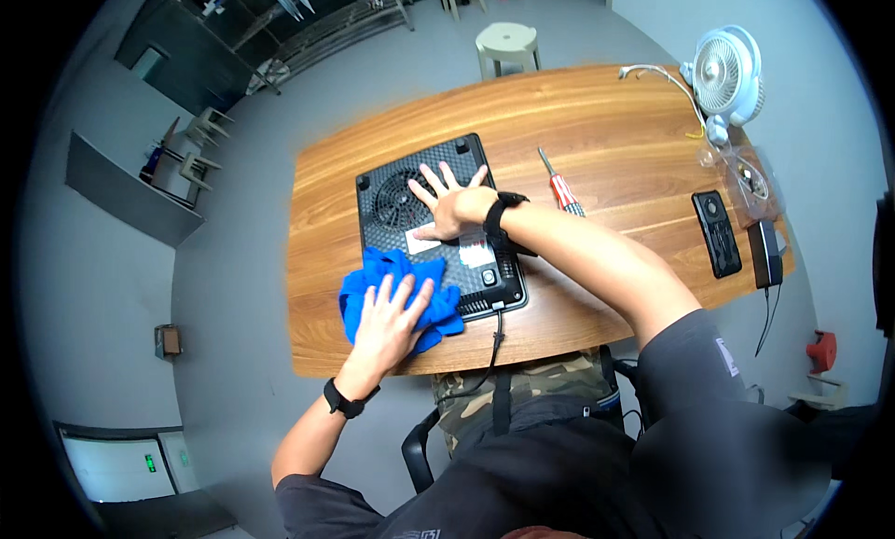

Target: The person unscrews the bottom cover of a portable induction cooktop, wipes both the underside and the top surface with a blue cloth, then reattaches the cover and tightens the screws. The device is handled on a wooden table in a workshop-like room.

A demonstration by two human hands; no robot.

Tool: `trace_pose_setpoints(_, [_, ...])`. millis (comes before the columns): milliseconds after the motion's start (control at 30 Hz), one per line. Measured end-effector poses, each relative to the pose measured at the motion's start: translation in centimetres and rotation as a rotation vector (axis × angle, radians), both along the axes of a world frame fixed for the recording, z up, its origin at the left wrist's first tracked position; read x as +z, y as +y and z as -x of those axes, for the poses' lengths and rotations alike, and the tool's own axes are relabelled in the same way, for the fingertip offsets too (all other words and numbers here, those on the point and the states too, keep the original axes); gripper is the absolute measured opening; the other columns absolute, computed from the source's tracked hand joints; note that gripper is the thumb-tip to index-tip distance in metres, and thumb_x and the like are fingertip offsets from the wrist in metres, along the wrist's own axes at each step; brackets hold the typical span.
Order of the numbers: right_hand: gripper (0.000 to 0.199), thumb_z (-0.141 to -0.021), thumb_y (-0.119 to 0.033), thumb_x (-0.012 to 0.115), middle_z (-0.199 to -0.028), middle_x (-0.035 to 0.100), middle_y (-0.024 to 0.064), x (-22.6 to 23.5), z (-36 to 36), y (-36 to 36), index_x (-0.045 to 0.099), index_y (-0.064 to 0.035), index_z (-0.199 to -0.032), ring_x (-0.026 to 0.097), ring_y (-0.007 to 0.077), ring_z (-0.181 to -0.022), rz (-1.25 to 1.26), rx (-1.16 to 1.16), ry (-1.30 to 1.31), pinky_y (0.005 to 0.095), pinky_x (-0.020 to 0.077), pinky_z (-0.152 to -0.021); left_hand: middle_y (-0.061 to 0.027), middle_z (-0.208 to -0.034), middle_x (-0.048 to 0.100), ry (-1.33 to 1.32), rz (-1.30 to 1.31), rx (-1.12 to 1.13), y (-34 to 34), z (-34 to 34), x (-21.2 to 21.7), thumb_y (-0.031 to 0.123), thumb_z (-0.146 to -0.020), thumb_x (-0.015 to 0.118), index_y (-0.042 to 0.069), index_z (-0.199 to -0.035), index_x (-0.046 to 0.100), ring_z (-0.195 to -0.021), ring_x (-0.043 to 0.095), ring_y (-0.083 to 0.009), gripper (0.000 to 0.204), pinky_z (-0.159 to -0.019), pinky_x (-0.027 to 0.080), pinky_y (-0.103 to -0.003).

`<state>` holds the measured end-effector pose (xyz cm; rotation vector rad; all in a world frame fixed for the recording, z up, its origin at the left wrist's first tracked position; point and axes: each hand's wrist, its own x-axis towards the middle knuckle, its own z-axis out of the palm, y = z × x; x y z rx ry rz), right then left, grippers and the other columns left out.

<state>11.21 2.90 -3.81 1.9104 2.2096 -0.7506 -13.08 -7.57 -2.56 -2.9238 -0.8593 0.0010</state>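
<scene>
1. Nearest, camouflage-patterned trousers (522, 380) below the table edge; a thin black power cord (497, 345) runs down toward them from the appliance (item 3).
2. Left hand (387, 329), fingers somewhat apart, laid over a crumpled bright-blue cloth (355, 295). Whether the fingers pinch any fabric cannot be told. The cloth overlaps the appliance's near-left corner and the tabletop.
3. Flat, rectangular black appliance (373, 229) with textured surface, round fan grille (399, 200) and corner feet, lying on the brown wood-grain table (559, 119), grille side up.
4. Right hand (457, 210), fingers spread wide, resting on the appliance, its fingertips partly over the grille.
5. Right of the appliance, apart from it: a screwdriver with red-and-white handle (561, 186); farther right, a black rectangular phone-like device (716, 233) near an oblong black box (765, 253).
6. Far right corner: a round white fan (722, 77).
7. Beyond the table: a pale plastic stool (507, 41).
</scene>
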Motion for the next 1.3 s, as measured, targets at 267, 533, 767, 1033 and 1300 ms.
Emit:
trace_pose_setpoints(267, [0.104, -0.092, -0.083, 0.041, -0.174, -0.016, 0.0037, 0.3, 0.0, 0.3, -0.003, -0.0258, -0.167, -0.011, 0.0364, -0.160, 0.024, 0.020, -0.014, 0.0877, 0.0020, -0.110, -0.0108, -0.128, 0.066, -0.300, 0.008, 0.015, 3.0, 5.1, 1.8, 0.000, -0.067, 0.076, 0.016, -0.128, 0.069, -0.118, 0.062, -0.0354, 0.063, -0.098, 0.050, -0.046])
trace_pose_setpoints(533, [0.105, -0.091, -0.082, 0.044, -0.173, -0.019, 0.0030, 0.4, -0.1, 0.1, -0.007, -0.0288, -0.167, -0.015, 0.0342, -0.159, 0.041, 0.004, -0.016, 0.0875, 0.0009, -0.110, -0.0154, -0.127, 0.064, -0.344, -0.079, 0.382, 11.4, 13.3, -0.8, 0.008, -0.079, 0.076, 0.010, -0.130, 0.066, -0.114, 0.062, -0.0388, 0.053, -0.100, 0.052, -0.048])
trace_pose_setpoints(767, [0.107, -0.090, -0.084, 0.042, -0.173, -0.018, 0.0059, 0.3, -0.2, 0.3, -0.006, -0.0275, -0.167, -0.015, 0.0362, -0.159, 0.031, 0.021, -0.019, 0.0881, 0.0033, -0.109, -0.0169, -0.144, 0.055, -0.177, -0.006, 0.563, 10.7, 12.8, -3.2, 0.035, -0.091, 0.071, 0.016, -0.138, 0.063, -0.133, 0.050, -0.0419, 0.052, -0.110, 0.042, -0.056])
trace_pose_setpoints(1033, [0.089, -0.100, -0.073, 0.034, -0.174, -0.013, 0.0079, -0.2, -1.0, 0.4, 0.001, -0.0263, -0.168, -0.011, 0.0360, -0.160, 0.009, 0.027, 0.089, 0.0867, 0.0008, -0.110, -0.0276, -0.154, 0.045, -0.421, 0.379, 0.486, 9.2, 4.7, -1.6, 0.041, -0.100, 0.059, -0.002, -0.146, 0.051, -0.142, 0.044, -0.0462, 0.063, -0.117, 0.037, -0.049])
trace_pose_setpoints(1300, [0.091, -0.103, -0.065, 0.042, -0.173, -0.002, 0.0221, -1.8, -5.0, -1.1, 0.007, -0.0109, -0.167, 0.004, 0.0414, -0.160, -0.199, 0.075, 0.401, 0.0696, 0.0130, -0.122, -0.0312, -0.162, 0.032, -0.430, 0.496, 0.745, 7.1, 1.1, -4.7, 0.052, -0.099, 0.057, 0.016, -0.167, 0.014, -0.149, 0.034, -0.0465, 0.089, -0.119, 0.028, -0.059])
